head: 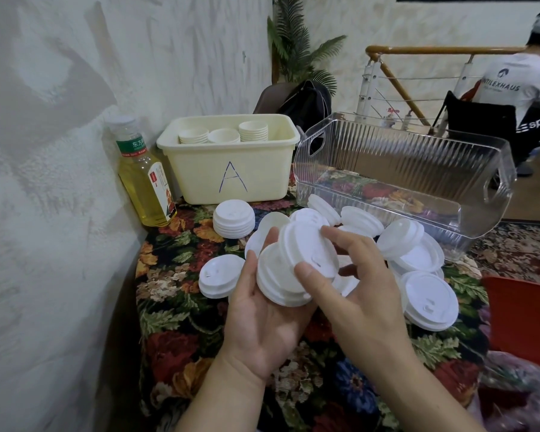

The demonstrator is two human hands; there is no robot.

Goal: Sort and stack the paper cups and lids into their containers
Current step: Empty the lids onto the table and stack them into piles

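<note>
A small table under a dark floral cloth (pixel 175 310) stands against a rough white wall. Toward its far right corner lies a clear ribbed plastic container (pixel 402 179), tipped so its open mouth faces the near side. At the far edge, left of it, stands a cream plastic tub marked "A" (pixel 231 169) holding three stacks of white paper cups (pixel 223 136). A bottle of yellow drink (pixel 145 179) stands at the far left corner. Loose white plastic cup lids (pixel 424 294) litter the table's right half; a neat stack of lids (pixel 234 218) sits just before the tub. Above the table's middle, the left hand (pixel 262 313), palm up with fingers curled, cradles a short stack of lids (pixel 278 279); the right hand (pixel 356 288) pinches a single tilted lid (pixel 309 244) between thumb and fingertips, touching that stack.
</note>
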